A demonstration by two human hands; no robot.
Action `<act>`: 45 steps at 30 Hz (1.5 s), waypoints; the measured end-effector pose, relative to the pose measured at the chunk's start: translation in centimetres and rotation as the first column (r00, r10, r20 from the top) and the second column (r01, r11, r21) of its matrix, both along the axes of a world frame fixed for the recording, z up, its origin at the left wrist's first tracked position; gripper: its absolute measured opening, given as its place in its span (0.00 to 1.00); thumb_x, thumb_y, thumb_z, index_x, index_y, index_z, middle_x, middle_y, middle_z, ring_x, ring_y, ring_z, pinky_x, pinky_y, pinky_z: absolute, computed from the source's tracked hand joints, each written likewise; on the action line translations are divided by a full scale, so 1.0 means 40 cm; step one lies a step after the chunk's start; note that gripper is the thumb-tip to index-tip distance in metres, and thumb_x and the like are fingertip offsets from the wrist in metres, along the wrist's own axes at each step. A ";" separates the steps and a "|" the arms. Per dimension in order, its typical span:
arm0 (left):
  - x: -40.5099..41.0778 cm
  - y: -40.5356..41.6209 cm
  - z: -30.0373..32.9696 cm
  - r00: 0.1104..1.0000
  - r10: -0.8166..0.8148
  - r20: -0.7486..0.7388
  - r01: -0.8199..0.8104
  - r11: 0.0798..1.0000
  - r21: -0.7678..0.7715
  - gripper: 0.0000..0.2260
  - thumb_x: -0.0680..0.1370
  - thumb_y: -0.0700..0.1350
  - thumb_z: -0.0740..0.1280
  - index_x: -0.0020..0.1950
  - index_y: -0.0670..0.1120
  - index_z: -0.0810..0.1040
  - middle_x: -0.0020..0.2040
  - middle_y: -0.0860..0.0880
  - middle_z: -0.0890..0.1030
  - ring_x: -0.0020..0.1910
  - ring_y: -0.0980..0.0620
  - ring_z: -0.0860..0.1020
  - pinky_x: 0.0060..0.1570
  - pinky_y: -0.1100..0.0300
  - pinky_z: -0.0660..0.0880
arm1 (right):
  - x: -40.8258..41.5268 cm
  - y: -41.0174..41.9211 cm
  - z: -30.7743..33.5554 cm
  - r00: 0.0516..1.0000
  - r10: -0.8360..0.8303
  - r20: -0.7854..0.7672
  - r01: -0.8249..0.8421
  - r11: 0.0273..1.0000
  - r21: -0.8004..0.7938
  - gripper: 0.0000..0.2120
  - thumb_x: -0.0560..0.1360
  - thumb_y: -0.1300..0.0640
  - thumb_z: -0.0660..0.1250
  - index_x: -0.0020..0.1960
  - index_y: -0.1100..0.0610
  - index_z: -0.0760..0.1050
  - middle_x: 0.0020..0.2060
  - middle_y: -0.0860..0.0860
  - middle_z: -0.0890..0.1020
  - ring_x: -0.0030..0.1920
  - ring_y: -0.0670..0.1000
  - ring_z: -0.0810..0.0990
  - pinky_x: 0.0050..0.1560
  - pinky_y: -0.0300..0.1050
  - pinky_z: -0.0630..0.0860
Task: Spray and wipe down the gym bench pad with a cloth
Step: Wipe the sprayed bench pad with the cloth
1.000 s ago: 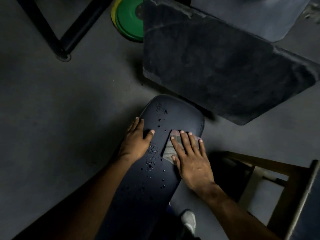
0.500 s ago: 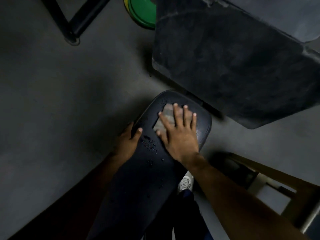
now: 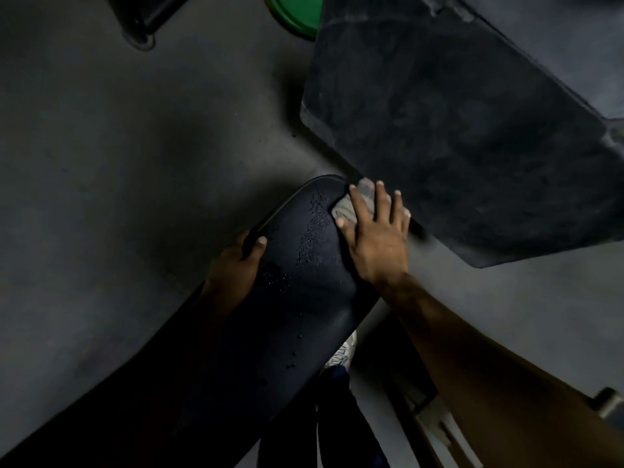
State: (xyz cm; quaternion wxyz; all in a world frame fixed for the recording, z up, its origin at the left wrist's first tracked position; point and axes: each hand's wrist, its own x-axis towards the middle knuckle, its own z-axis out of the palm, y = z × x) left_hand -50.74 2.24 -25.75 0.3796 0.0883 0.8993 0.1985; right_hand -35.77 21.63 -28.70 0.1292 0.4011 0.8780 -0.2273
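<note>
The black gym bench pad (image 3: 297, 298) runs from the lower left up to the frame's middle, with spray droplets on its upper part. My right hand (image 3: 374, 231) lies flat with spread fingers on a grey cloth (image 3: 351, 204), pressing it onto the pad's far right corner. Most of the cloth is hidden under the hand. My left hand (image 3: 236, 265) grips the pad's left edge, thumb on top and fingers curled underneath. No spray bottle is in view.
A large dark rubber mat (image 3: 456, 123) lies tilted just beyond the pad's far end. A green weight plate (image 3: 297, 11) sits at the top edge. A black metal frame foot (image 3: 141, 25) stands top left. My shoe (image 3: 342, 352) shows under the pad's right side.
My right hand has slid the cloth up the pad, from the middle to the far right corner. The left hand kept its grip on the left edge. The droplets in the cloth's path are gone.
</note>
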 end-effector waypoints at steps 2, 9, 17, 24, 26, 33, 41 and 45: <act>-0.008 -0.005 -0.004 1.000 -0.019 0.017 0.019 1.000 -0.003 0.28 0.80 0.63 0.59 0.75 0.49 0.68 0.75 0.43 0.69 0.73 0.40 0.67 0.72 0.52 0.59 | -0.058 -0.029 -0.005 0.996 0.087 -0.011 -0.086 0.995 0.046 0.31 0.85 0.34 0.49 0.85 0.42 0.52 0.86 0.57 0.50 0.85 0.67 0.45 0.81 0.73 0.47; -0.033 -0.007 -0.005 0.999 0.003 0.035 -0.003 1.000 0.009 0.23 0.81 0.60 0.57 0.71 0.49 0.73 0.72 0.42 0.72 0.71 0.41 0.68 0.70 0.54 0.59 | 0.056 -0.164 0.012 0.911 0.412 -0.009 -0.409 0.907 0.102 0.30 0.84 0.36 0.55 0.84 0.40 0.56 0.86 0.54 0.51 0.86 0.63 0.47 0.80 0.72 0.52; -0.035 -0.016 -0.013 0.998 0.022 0.052 -0.024 0.999 0.047 0.21 0.82 0.58 0.57 0.70 0.49 0.74 0.68 0.42 0.76 0.67 0.40 0.73 0.62 0.56 0.67 | 0.098 -0.024 0.012 0.981 0.193 -0.003 -0.192 0.978 0.081 0.29 0.85 0.36 0.52 0.84 0.41 0.57 0.86 0.55 0.53 0.85 0.65 0.51 0.81 0.70 0.55; -0.023 -0.050 0.005 0.998 -0.023 0.062 0.021 0.999 0.035 0.22 0.81 0.59 0.59 0.74 0.53 0.68 0.70 0.43 0.74 0.68 0.39 0.72 0.68 0.50 0.68 | -0.114 -0.086 0.012 0.977 0.211 -0.014 -0.210 0.976 0.054 0.29 0.86 0.37 0.50 0.85 0.42 0.53 0.86 0.57 0.49 0.85 0.67 0.44 0.81 0.73 0.44; -0.021 -0.058 0.020 0.995 -0.081 0.052 0.080 0.997 0.014 0.22 0.82 0.55 0.61 0.75 0.51 0.67 0.70 0.42 0.75 0.68 0.39 0.72 0.66 0.53 0.68 | -0.110 -0.151 0.019 0.925 0.378 -0.041 -0.375 0.925 0.066 0.28 0.85 0.39 0.52 0.84 0.43 0.57 0.86 0.57 0.51 0.85 0.67 0.47 0.81 0.74 0.48; -0.047 -0.098 0.028 0.986 -0.150 0.076 0.150 0.989 0.002 0.22 0.81 0.58 0.60 0.74 0.52 0.68 0.71 0.44 0.74 0.69 0.39 0.71 0.65 0.50 0.69 | 0.075 -0.149 0.032 0.836 0.549 0.015 -0.549 0.834 0.058 0.29 0.83 0.35 0.50 0.84 0.38 0.56 0.86 0.51 0.52 0.86 0.60 0.47 0.82 0.69 0.53; -0.019 -0.116 0.032 0.988 -0.147 0.043 0.145 0.989 0.030 0.23 0.81 0.59 0.58 0.75 0.53 0.66 0.68 0.44 0.77 0.66 0.39 0.74 0.63 0.52 0.70 | -0.100 -0.076 0.022 0.967 0.253 0.018 -0.253 0.967 0.025 0.30 0.86 0.43 0.55 0.85 0.40 0.48 0.86 0.53 0.44 0.85 0.61 0.40 0.82 0.70 0.46; -0.020 -0.122 0.031 0.989 -0.149 0.026 0.148 0.989 0.012 0.19 0.84 0.54 0.54 0.75 0.51 0.66 0.71 0.43 0.73 0.69 0.39 0.71 0.66 0.53 0.63 | -0.146 -0.202 0.027 0.921 0.389 0.001 -0.389 0.920 0.040 0.32 0.84 0.38 0.54 0.85 0.40 0.50 0.86 0.54 0.46 0.85 0.62 0.41 0.82 0.71 0.44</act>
